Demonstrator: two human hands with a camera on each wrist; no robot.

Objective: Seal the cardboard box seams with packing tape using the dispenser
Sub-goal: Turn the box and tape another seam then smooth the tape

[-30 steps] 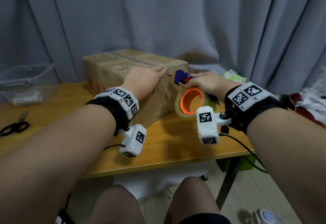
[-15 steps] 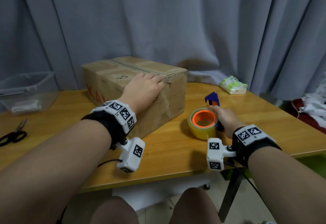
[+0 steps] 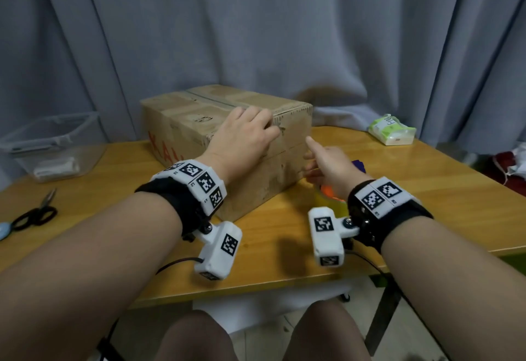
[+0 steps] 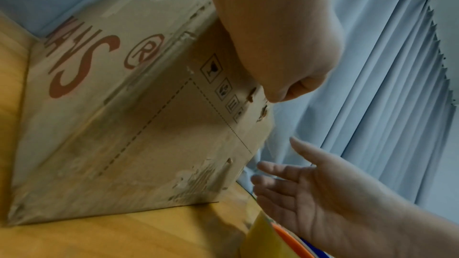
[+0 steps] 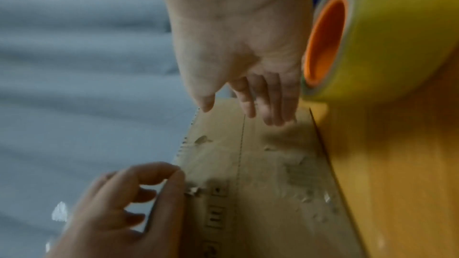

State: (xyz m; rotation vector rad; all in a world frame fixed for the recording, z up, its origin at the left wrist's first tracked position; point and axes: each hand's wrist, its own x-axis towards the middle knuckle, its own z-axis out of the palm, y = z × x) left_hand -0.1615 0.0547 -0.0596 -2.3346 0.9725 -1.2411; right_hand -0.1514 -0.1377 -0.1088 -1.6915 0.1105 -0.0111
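Observation:
A brown cardboard box [image 3: 185, 121] stands on the wooden table [image 3: 441, 190], a taped seam running along its top. My left hand [image 3: 244, 135] sits on the box's near top edge, fingers curled over the top and thumb on the front face, pinching that edge [image 5: 174, 180]. Beside the box's right corner my right hand [image 3: 330, 164] hovers with straight fingers, holding nothing. The tape dispenser [image 3: 327, 197], a yellow roll with an orange core and a blue frame, lies on the table under that wrist [image 5: 385, 36]. The left wrist view shows the box front [image 4: 124, 125] and the right palm [image 4: 323, 189].
Black scissors [image 3: 34, 214] lie at the table's left edge. A clear plastic bin [image 3: 51, 147] stands at the back left. A green tissue packet [image 3: 391, 133] lies at the back right. Grey curtain hangs close behind the table.
My right hand lowered the tape dispenser onto the table, let go of it and moved left toward the box's corner. The left hand stayed on the box.

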